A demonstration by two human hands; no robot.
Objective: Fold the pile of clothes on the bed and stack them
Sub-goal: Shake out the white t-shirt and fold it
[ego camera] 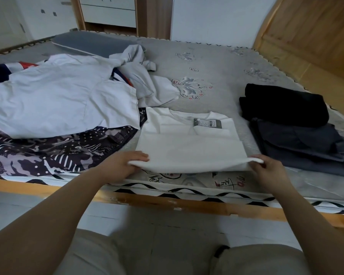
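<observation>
Soft, even indoor light, rather dim and cool, with no hard shadows or glare; the black clothes [284, 105] lose detail; wide-angle bending curves the bed frame [187, 205] at the edges; fine detail looks slightly smeared

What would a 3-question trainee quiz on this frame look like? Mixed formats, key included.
1. True or false: the left hand and right hand each grip a near corner of the white T-shirt.
2. Multiple choice: the folded dark stack lies where? A) left of the T-shirt B) right of the T-shirt C) on the floor
3. Fill in: a printed ___ lies by the T-shirt's collar.

Key: 1 true; 2 B; 3 tag. The unfolded pile lies on the bed, left of the T-shirt.
</observation>
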